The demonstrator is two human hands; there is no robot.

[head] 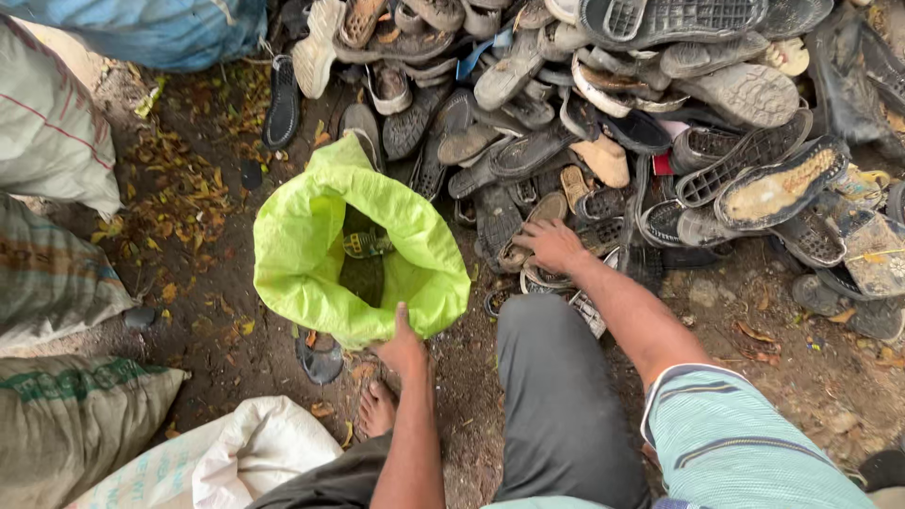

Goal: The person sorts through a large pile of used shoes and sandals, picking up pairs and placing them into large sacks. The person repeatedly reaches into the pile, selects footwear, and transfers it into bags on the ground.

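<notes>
Head view, left hand (403, 347) gripping upright green sack (311, 254) rim, mouth upward

Both arms reaching forward, person crouching.
Left hand (403, 345) is gripping with fingers curled; right hand (550, 243) is stretching out, fingers spread, palm down.
</notes>
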